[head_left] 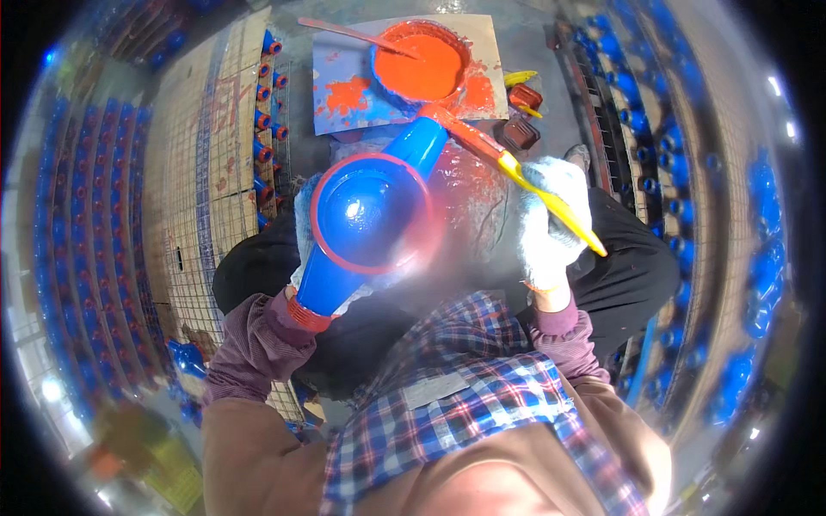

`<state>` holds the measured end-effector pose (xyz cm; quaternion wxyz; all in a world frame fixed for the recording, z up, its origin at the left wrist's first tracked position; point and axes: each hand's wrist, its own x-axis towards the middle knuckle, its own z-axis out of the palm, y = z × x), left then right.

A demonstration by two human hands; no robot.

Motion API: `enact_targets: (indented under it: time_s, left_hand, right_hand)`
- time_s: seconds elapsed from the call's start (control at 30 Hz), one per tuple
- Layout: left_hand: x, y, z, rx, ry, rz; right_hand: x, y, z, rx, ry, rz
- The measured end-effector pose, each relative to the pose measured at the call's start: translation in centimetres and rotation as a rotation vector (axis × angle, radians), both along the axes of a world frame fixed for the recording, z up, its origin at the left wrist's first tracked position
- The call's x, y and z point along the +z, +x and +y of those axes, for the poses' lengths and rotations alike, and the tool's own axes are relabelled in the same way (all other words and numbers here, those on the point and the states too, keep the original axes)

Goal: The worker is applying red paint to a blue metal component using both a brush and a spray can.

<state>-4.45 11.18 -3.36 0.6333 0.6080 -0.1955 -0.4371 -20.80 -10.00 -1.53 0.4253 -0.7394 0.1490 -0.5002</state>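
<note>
My left hand (304,219), in a white glove, grips a blue water meter body (368,211) from its far left side and underneath, so most of its fingers are hidden. The body has a round open bowl with a red-painted rim and two pipe ends. Its near end shows a red thread. In my right hand (555,215), also gloved, is a paintbrush (523,179) with a yellow handle. The red-coated brush head meets the body's far pipe end. Beyond them, a tub (465,53) of orange-red paint holds a stick (344,31) leaning across its rim.
Paint-splashed cardboard (482,34) lies under the tub. Small red-brown trays (519,132) and a yellow-handled tool (519,78) lie to its right. Blue fittings with red ends fill racks on the left (95,249) and right (675,163). Wire mesh panels (185,189) stand left of my knees.
</note>
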Motion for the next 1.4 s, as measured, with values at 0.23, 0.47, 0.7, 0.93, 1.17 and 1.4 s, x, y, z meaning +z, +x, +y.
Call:
enact_targets:
  time_s: [0.23,0.47,0.7,0.93,1.17,1.4]
  left_hand:
    - [3.3,-1.0,-0.8,0.19,0.045,0.701]
    - [5.1,-2.4,-2.6,0.056,-0.549,1.338]
    - [6.3,-3.0,-1.9,-0.096,-1.045,1.771]
    - [11.1,0.9,6.0,-0.054,-1.168,0.971]
    - [10.1,5.6,16.9,0.417,-0.997,0.534]
    - [7.4,8.7,23.4,0.883,-0.809,0.231]
  right_hand:
    - [-0.6,0.2,0.6,-0.011,-0.035,0.016]
    - [-0.1,1.1,1.1,0.016,-0.132,0.009]
    - [1.5,-0.1,0.7,-0.067,-0.217,0.036]
    - [4.9,-3.1,1.2,-0.04,-0.066,-0.034]
    - [4.8,-0.9,3.5,0.006,-0.033,0.005]
    - [5.1,2.7,4.0,0.025,-0.249,0.154]
